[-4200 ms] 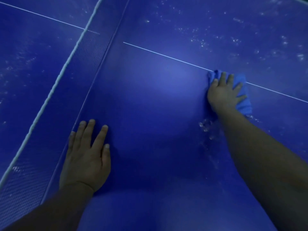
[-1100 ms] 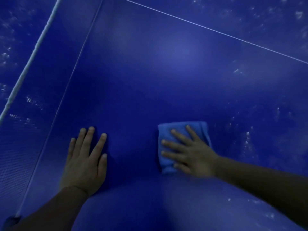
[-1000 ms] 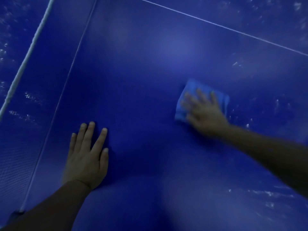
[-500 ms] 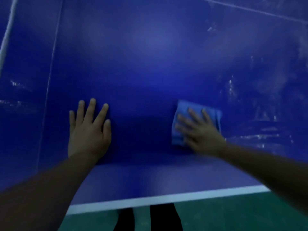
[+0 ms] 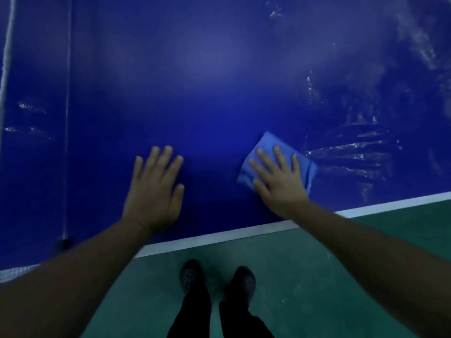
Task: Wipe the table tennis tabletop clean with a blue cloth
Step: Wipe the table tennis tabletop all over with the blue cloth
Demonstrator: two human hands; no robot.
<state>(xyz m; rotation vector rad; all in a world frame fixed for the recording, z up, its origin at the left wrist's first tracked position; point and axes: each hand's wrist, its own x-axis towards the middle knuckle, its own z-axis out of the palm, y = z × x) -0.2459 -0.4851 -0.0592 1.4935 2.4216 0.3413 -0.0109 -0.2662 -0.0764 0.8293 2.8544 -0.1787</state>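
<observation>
My right hand pressed flat, fingers spread, on the folded blue cloth near the tabletop edge; my left hand lay open, palm down, beside it.

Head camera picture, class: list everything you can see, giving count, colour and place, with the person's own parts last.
tabletop: one, dark blue with a white edge line, filling the upper picture.
cloth: one, light blue, folded, flat on the tabletop near the edge, under the right hand.
whitish streaks: several, on the tabletop right of the cloth.
net: one, white-topped, far left.
floor: green, below the table edge.
shoes: two, dark, on the floor.
left hand: flat on the tabletop.
right hand: fingers spread, pressing the cloth.
</observation>
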